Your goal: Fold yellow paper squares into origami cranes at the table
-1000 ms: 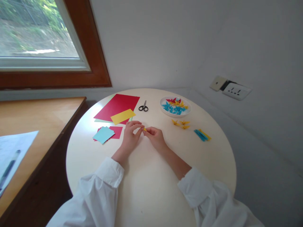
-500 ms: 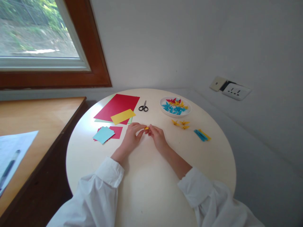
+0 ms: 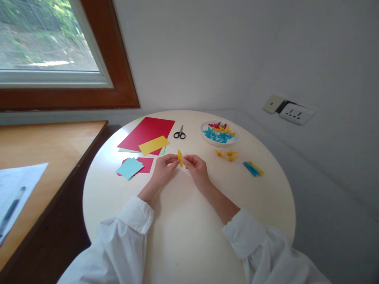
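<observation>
A small yellow folded paper stands upright between my hands above the round table. My left hand pinches it from the left between thumb and fingers. From the other side, the closed fingertips of my right hand meet its right edge. Part of the paper is hidden by the fingers. Right of my hands, several yellow paper cranes lie on the table. Further right is a small pile of blue and yellow folded strips.
A white dish holds red, yellow and blue cranes. Black-handled scissors lie at the back. To the left are a large red sheet, a yellow strip and light blue squares over red ones. A wooden desk stands far left.
The yellow folded paper has turned from lying flat and mostly hidden to upright, with more of it showing. My fingers have shifted around it, and my left hand has moved slightly left.
</observation>
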`<state>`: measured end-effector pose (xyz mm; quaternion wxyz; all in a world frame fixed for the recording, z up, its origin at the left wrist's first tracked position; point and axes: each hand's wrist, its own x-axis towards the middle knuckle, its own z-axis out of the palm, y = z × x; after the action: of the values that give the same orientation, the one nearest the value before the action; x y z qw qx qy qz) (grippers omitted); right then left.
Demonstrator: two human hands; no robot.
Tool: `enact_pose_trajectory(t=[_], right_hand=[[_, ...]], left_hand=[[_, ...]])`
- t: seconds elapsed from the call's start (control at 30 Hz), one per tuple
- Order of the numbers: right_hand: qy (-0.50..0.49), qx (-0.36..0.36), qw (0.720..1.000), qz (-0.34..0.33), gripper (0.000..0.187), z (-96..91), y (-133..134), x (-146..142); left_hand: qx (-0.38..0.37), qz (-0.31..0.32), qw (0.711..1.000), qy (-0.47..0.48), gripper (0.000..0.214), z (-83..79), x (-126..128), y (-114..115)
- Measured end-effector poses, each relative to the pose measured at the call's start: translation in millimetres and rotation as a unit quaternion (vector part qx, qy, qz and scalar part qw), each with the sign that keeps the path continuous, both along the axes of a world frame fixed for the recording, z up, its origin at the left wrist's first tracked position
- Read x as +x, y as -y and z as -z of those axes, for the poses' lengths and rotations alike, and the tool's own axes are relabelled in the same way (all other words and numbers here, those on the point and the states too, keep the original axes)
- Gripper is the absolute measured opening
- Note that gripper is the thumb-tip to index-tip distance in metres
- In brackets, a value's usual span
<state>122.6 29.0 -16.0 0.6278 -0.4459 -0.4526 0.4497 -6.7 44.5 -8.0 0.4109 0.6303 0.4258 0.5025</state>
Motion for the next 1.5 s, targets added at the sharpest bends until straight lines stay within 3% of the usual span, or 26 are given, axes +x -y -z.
enact_pose_trajectory(t=[0.6, 0.9, 1.1, 1.5], right_hand=[[-0.007, 0.007, 1.000, -0.023, 0.008, 0.1, 1.2, 0.4], [0.016, 0.004, 1.000, -0.020, 0.007, -3.1, 3.2, 1.2], [0.016, 0.003, 1.000, -0.015, 0.007, -3.6, 2.3, 0.5], [0.038, 0.000, 0.999, 0.000, 0.009, -3.5, 2.2, 0.6]], left_hand=[[-0.081, 0.054, 0.995, 0.036, 0.005, 0.9, -1.8, 0.0], [-0.161, 0.079, 0.976, 0.124, 0.011, -3.2, -0.9, 4.9], [-0.155, 0.113, 0.971, 0.143, 0.017, -2.2, -1.6, 4.9], [-0.171, 0.084, 0.970, 0.152, 0.010, -4.0, -0.8, 4.3]])
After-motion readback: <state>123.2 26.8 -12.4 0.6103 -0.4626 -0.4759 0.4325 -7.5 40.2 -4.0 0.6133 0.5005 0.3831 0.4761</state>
